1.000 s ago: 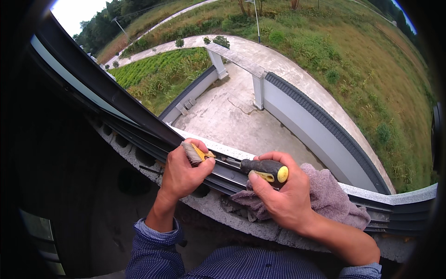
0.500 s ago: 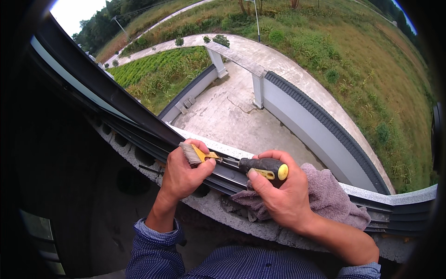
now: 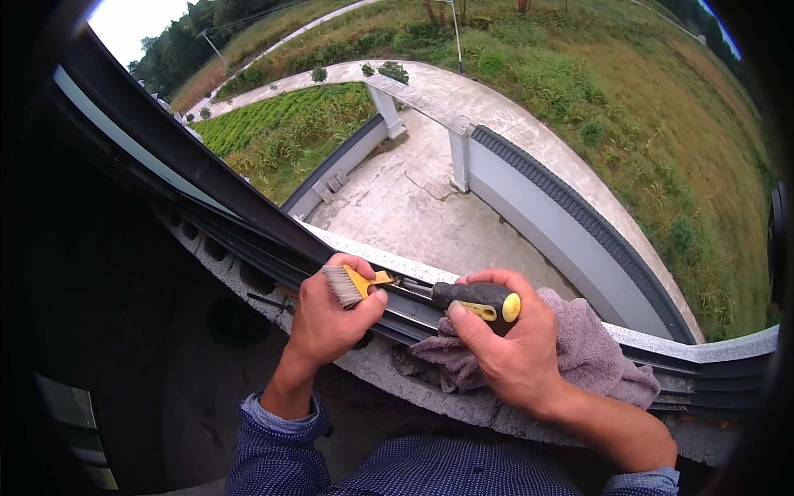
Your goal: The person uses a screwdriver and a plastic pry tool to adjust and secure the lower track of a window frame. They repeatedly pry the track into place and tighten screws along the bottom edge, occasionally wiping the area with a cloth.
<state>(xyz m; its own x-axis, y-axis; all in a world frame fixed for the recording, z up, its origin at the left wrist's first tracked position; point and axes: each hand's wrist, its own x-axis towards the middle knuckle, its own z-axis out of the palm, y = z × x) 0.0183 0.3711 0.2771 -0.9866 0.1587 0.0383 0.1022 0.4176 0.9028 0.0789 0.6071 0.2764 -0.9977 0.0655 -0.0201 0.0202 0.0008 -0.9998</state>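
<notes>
My left hand (image 3: 335, 310) pinches a small yellow brush (image 3: 361, 283) whose pale grey bristles point left. In my right hand (image 3: 517, 351) is a screwdriver (image 3: 473, 294), its black handle capped in yellow at the right end. The thumb rests by a yellow slotted piece on the handle's near side. A thin metal shaft runs left from the handle toward the brush; whether they touch is hard to make out. Both tools are above the dark window track (image 3: 413, 312). Under and behind my right hand, a mauve towel (image 3: 583, 351) is draped over the sill.
A dark window frame (image 3: 207, 157) slants down from the upper left. Rough broken masonry (image 3: 376, 376) edges the near side of the track. Beyond the pale outer ledge (image 3: 728, 347) lies a drop to a walled concrete courtyard (image 3: 413, 198).
Both hands have shifted slightly right with the brush and screwdriver. The brush has turned a little in my left fingers. The towel stays in place.
</notes>
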